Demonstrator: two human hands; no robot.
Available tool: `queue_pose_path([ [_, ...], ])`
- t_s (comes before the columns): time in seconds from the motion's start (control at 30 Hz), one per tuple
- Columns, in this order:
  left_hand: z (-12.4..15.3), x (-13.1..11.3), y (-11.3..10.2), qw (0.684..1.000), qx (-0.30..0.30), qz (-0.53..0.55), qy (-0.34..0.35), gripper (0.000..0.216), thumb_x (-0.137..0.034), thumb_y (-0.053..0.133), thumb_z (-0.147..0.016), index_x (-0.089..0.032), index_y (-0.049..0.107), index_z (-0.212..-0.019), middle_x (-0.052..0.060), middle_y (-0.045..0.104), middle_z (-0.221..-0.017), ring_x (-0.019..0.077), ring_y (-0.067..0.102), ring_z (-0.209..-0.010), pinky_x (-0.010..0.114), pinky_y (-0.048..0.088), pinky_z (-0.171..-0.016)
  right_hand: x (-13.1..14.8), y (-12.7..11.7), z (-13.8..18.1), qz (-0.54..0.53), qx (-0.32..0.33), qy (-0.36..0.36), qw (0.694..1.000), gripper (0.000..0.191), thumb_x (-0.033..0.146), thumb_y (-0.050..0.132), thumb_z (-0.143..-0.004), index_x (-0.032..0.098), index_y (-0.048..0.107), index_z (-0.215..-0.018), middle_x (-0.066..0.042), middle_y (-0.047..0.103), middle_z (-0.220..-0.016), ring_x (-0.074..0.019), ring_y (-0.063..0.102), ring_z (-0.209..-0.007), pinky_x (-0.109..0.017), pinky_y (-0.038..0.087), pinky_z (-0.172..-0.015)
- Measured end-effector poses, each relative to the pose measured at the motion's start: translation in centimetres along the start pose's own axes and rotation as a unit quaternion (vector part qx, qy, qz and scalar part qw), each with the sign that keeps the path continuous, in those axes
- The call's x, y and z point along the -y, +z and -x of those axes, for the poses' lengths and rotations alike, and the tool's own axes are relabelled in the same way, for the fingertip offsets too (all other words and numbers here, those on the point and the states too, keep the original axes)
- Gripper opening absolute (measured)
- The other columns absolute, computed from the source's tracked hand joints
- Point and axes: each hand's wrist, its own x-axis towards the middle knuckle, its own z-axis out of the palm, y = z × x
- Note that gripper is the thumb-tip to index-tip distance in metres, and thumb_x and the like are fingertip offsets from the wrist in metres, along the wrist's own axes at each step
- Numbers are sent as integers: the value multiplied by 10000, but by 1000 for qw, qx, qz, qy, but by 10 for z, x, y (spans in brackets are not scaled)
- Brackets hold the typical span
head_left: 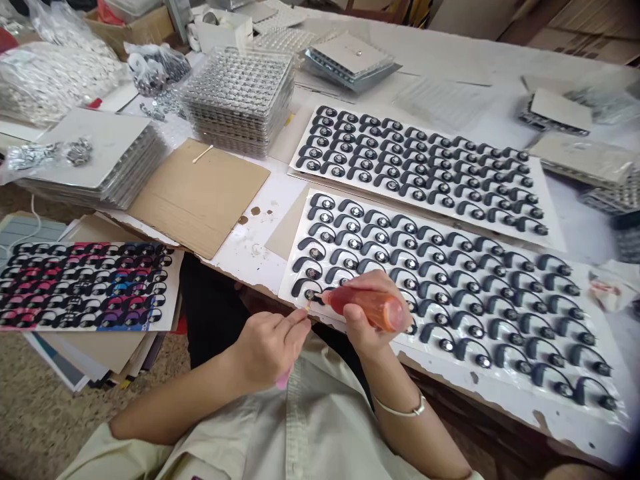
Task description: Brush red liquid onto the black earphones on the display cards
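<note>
My right hand (365, 333) is wrapped round an orange squeeze bottle (367, 307) lying on its side, its dark nozzle pointing left. The nozzle's tip is over the lower left corner of a white sheet (327, 263) carrying rows of black curved pieces with round silvery centres. Close to the nozzle, my left hand (273, 343) is closed in a pinch at the sheet's near edge. It holds a thin pink-ended stick (283, 380), whose pink end shows below the fingers; most of it is hidden. The stick's tip seems to be beside the corner piece (309, 295).
A second sheet of black pieces (415, 160) lies behind. On the left are a cardboard piece (200, 193) with a cotton swab (203, 155), a stack of clear trays (237, 100) and grey boards (95, 160). A patterned sheet (90, 287) lies lower left.
</note>
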Motion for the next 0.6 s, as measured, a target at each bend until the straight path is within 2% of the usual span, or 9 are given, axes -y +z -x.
queue_pose_path([
  [0.4,-5,-5,-1,999,-1,-6,-32,188,-63,462,-855,-105,645,-857,103,744,-943,134,603,-484,280,462,-424,-2,2,2,37,30,-28,998,210,363,675,-762,183,622,-859,-12,600,-680,-147,519,-574,-309,403,-500],
  [0.6,-5,-5,-2,999,-4,11,-40,181,-66,466,-857,-95,645,-857,104,744,-938,143,615,-498,288,467,-422,-2,2,3,39,33,-28,998,214,378,670,-767,190,624,-860,-10,603,-682,-152,529,-574,-310,413,-493],
])
